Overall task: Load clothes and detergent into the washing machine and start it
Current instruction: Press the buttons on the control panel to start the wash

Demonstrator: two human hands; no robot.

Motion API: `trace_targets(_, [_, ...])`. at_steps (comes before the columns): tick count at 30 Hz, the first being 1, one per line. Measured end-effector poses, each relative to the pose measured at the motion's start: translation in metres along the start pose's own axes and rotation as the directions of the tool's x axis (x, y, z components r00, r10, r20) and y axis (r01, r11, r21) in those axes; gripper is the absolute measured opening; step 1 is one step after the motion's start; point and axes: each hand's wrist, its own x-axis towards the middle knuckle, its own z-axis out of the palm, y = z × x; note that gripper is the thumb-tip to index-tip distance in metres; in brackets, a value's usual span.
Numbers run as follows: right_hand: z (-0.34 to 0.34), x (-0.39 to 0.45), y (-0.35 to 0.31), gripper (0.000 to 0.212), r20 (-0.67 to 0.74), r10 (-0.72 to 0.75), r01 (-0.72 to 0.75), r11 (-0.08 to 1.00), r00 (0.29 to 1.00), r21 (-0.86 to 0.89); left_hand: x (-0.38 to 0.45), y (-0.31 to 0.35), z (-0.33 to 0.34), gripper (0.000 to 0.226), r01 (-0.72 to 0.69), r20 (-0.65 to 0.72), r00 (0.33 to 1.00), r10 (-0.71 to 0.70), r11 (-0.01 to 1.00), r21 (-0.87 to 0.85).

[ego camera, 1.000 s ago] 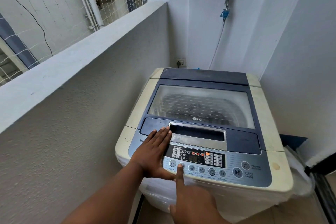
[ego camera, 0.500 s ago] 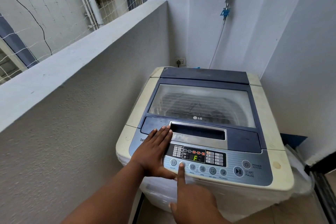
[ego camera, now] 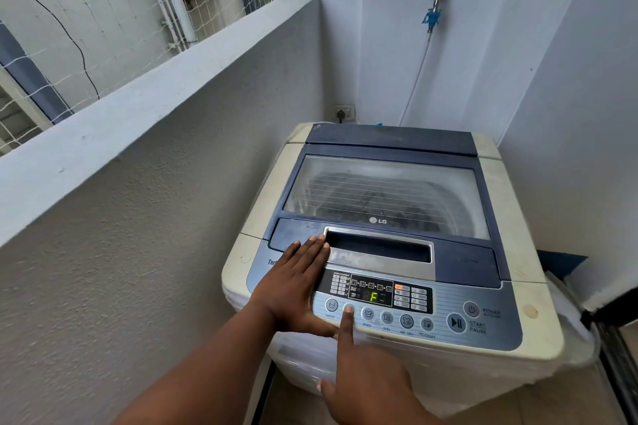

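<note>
Washing machine, balcony corner, lid shut | left hand flat on front-left panel edge, fingers spread, holding nothing | right hand forefinger on second button, other fingers curled, empty | display reads F | press squarely, short taps, watch display; start button untouched.

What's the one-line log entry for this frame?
lid: closed | left hand: flat on panel | right hand: index on second button | display: F

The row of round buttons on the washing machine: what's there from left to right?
Water button → button under the right hand's fingertip → rinse button → spin button → air dry button → program button → start/pause button.
</note>
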Motion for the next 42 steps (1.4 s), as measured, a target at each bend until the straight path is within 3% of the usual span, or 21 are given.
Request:
trace_targets(25, [0.004, 0.012, -0.001, 0.106, 0.071, 0.080, -0.078, 0.996, 0.994, -0.032, 0.000, 0.000, 0.000, 0.129, -0.003, 0.003, 1.000, 0.003, 1.000, 0.013])
trace_targets(42, [0.010, 0.005, 0.005, 0.103, -0.023, -0.004, 0.004, 1.000, 1.000, 0.009, 0.000, -0.001, 0.001, 0.130, -0.003, 0.011, 1.000, 0.003, 1.000, 0.005])
